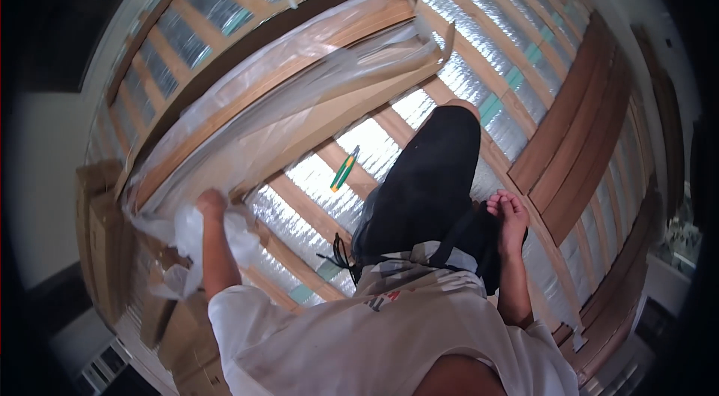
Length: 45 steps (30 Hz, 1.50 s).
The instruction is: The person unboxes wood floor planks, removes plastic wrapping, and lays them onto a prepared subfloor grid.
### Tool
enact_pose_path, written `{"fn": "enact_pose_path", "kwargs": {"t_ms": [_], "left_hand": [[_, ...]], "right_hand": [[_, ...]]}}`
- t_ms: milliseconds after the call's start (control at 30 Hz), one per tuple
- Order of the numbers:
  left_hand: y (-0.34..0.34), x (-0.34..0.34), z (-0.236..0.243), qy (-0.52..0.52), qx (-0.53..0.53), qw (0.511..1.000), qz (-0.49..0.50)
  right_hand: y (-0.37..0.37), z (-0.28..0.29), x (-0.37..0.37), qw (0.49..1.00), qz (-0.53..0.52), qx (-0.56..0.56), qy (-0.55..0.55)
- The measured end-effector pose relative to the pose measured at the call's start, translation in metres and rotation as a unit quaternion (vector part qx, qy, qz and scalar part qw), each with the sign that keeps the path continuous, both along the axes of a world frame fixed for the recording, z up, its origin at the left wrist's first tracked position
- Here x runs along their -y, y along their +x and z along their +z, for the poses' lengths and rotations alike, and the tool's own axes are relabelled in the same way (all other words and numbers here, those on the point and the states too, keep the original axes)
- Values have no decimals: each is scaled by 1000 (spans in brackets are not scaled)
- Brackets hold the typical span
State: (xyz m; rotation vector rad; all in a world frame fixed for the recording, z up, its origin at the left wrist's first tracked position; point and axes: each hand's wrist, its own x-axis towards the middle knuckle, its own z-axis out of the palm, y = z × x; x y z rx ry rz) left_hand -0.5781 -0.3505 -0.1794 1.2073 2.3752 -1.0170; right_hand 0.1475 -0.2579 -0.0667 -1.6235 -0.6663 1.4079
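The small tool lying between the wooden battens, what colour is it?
The tool is green with a yellow stripe, seen best in the head view.

White T-shirt (389, 336), black shorts (427, 186).

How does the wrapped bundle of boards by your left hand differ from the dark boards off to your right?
The wrapped bundle is pale wood under clear plastic wrap, which the left hand grips at one end; the dark boards are bare, reddish brown and untouched. The bundle is one stacked pack; the dark boards lie side by side. Both rest on wooden battens over silver foil.
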Motion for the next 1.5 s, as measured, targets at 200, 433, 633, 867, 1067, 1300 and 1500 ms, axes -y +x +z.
{"fn": "enact_pose_path", "kwargs": {"t_ms": [200, 433, 633, 867, 1067, 1300, 1500], "left_hand": [[226, -290, 13, 397, 314, 812, -291], [259, -439, -34, 403, 313, 781, -359], [276, -486, -28, 288, 214, 871, -337], [245, -506, -67, 235, 121, 872, -413], [312, -462, -55, 203, 69, 894, -393], [353, -389, -64, 198, -359, 635, -654], [371, -314, 29, 221, 387, 796, -409]], "right_hand": [[22, -4, 10, 991, 71, 110, 36], [80, 28, 46, 933, 94, 347, -18], [124, -4, 155, 964, -169, 199, -40], [147, -13, 111, 851, 26, 491, -186], [141, -2, 48, 948, -16, 278, -152], [123, -10, 62, 885, 107, 447, -68], [99, -16, 50, 912, 48, 403, -49]]}}
